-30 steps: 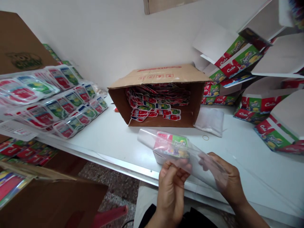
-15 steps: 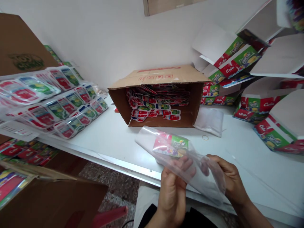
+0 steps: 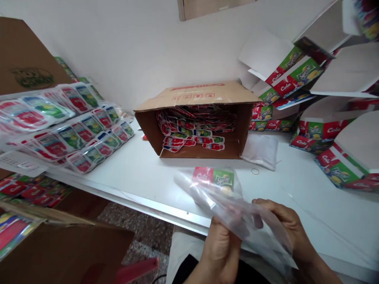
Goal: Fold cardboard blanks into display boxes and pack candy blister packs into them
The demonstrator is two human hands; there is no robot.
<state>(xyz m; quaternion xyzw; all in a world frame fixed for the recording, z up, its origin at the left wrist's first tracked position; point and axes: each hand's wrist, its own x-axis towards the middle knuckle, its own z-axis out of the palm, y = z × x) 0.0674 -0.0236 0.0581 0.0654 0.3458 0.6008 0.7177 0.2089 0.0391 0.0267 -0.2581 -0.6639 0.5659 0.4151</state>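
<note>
A clear plastic bag [image 3: 251, 232] hangs between my two hands over the table's front edge. Inside its far end lies a small red and green printed box [image 3: 213, 177] marked Cola and Sprite. My left hand [image 3: 223, 240] is closed on the bag's near side, its fingers partly seen through the film. On the right, my right hand [image 3: 281, 221] pinches the bag near its open end. Past the bag, an open cardboard box [image 3: 201, 94] on its side holds many bottle-shaped red and green packets [image 3: 204, 133].
Wrapped packets [image 3: 89, 130] are stacked on the left of the white table [image 3: 133, 177]. Flat plastic bags [image 3: 262, 150] and a rubber band [image 3: 255, 171] lie right of the box. Open printed cartons [image 3: 340, 165] pile up at right. A brown carton [image 3: 65, 248] stands lower left.
My left hand has moved slightly right and down along the bag. The bag's open end has shifted right and down, and the film over the printed box has changed shape.
</note>
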